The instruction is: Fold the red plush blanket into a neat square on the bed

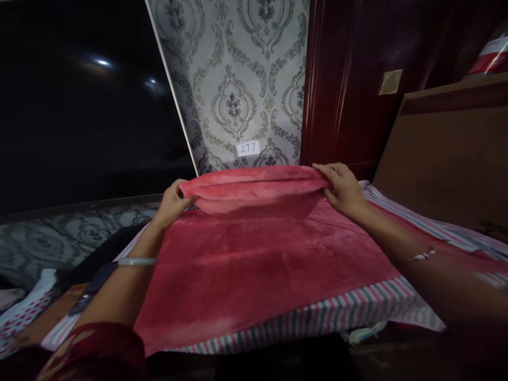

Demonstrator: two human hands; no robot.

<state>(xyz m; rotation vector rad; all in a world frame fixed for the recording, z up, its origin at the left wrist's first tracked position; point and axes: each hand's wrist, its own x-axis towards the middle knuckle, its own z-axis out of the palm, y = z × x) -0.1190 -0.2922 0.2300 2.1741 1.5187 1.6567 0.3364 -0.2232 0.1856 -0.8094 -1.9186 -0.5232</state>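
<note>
A folded band of soft pink plush cloth (254, 193) is stretched between my two hands, raised a little at the far side. My left hand (171, 203) pinches its left end with thumb and fingers. At the right end my right hand (342, 188) grips the cloth the same way. Below lies a wide pink plush spread (238, 280) with faint creases; whether the folded band is part of it I cannot tell. Grey, white and pink stripes run along the striped cloth edge (317, 315) nearest me.
Behind stands a patterned wallpaper wall (234, 106) bearing a paper label (248, 148) marked 277. A large black screen (87, 106) fills the left. On the right are a dark red wooden panel (357, 79) and a cardboard box (448, 153). Polka-dot fabric (29, 317) lies lower left.
</note>
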